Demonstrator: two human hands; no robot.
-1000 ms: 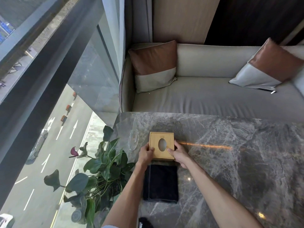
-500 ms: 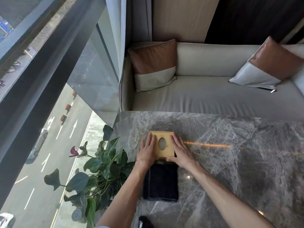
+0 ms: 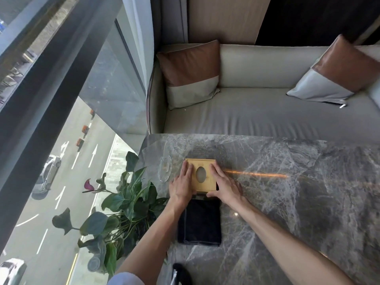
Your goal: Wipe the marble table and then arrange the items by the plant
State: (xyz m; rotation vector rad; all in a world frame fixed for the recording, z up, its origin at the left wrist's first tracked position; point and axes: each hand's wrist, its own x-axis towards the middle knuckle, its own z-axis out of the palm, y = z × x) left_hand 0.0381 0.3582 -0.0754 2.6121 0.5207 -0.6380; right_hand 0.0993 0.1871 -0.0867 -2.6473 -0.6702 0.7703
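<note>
A square wooden tissue box (image 3: 202, 166) with an oval opening stands on the grey marble table (image 3: 287, 202), near its left end. My left hand (image 3: 182, 186) lies flat against the box's left side, and my right hand (image 3: 224, 186) presses against its right side with the fingers stretched out. A folded dark cloth (image 3: 199, 223) lies just in front of the box, between my forearms. The leafy plant (image 3: 123, 202) with one dark red flower stands at the table's left edge. A clear glass dish (image 3: 165, 169) lies left of the box.
A grey sofa (image 3: 267, 120) with two brown and grey cushions runs behind the table. A tall window (image 3: 61, 120) on the left looks down on a street. A dark object (image 3: 181, 272) shows at the bottom edge near my body.
My hands slid forward from the box's near corners and now lie along its two sides with flat fingers. The box has stayed in about the same spot.
</note>
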